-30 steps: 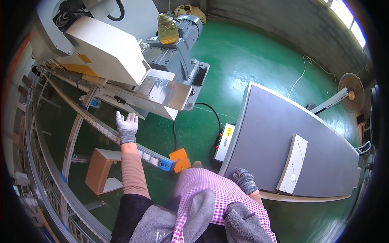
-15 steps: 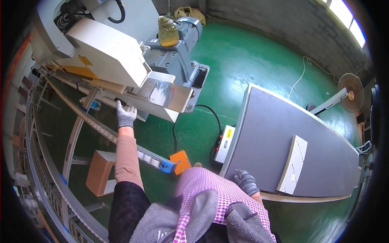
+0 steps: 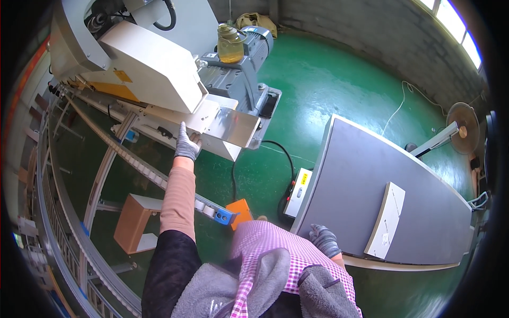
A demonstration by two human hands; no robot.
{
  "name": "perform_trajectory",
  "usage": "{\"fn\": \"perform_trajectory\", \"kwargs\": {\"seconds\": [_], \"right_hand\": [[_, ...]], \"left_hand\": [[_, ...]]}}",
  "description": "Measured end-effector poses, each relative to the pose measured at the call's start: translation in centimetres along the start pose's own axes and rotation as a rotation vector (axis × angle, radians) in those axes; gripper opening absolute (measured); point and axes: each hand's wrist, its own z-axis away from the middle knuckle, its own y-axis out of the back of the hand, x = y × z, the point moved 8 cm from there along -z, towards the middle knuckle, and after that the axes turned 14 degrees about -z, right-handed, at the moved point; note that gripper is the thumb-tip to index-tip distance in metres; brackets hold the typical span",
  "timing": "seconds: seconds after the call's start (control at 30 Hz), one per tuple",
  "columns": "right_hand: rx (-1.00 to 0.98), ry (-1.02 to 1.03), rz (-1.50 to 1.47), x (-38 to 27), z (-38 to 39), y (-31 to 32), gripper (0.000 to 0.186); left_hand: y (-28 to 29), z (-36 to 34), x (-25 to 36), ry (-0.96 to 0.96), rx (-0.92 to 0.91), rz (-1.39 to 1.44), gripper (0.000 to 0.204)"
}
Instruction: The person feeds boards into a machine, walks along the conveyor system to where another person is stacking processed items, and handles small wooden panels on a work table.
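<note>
Reaching toward a machine [image 3: 154,66] with the left hand [image 3: 188,145]

Its gloved fingers are spread, nothing held; contact cannot be told. At their two o'clock, a shiny metal plate [image 3: 233,127] is set, probably stiff, slippery. The right hand [image 3: 324,241] is placed at a dark table [image 3: 355,175], finger spread unclear. At its two o'clock a pale panel [image 3: 386,220] is laid, probably light, stiff, best gripped by its long edges.

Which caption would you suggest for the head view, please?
Grey-gloved left hand near boxy white machine; grey-gloved right hand by flat grey tabletop.
</note>
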Motion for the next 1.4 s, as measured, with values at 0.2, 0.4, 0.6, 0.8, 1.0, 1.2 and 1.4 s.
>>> {"fn": "perform_trajectory", "kwargs": {"seconds": [0.2, 0.4, 0.6, 0.8, 1.0, 1.2, 1.4], "right_hand": [[-0.005, 0.050, -0.070, -2.0, 0.9, 0.9, 0.035], [-0.016, 0.022, -0.519, 0.7, 0.5, -0.5, 0.040], [-0.147, -0.085, -1.490, -3.1, -0.3, 0.4, 0.054], [-0.177, 0.030, -2.302, -7.6, 4.6, 5.7, 0.069], [0.429, 0.190, -2.376, 4.2, 8.8, 6.8, 0.053], [1.040, 0.179, -2.307, 18.2, 16.5, 10.1, 0.041], [1.207, 0.040, -2.296, 26.6, 19.6, 11.5, 0.043]], "left_hand": [[-2.1, -0.3, -4.6, -0.020, -0.071, -0.224, 0.045], [-6.0, 5.9, -10.0, -0.056, -0.234, -0.233, 0.018], [-8.6, 22.5, -20.3, -0.140, -0.402, -0.220, 0.026], [-12.5, 36.5, -30.0, 0.058, -0.880, -0.665, 0.046], [-19.9, 44.0, -33.6, -0.332, -1.370, -1.362, 0.060], [-18.2, 44.0, -37.8, 0.166, -1.407, -1.179, 0.059], [-15.4, 38.9, -35.5, 0.261, -1.037, -0.959, 0.033]]}}
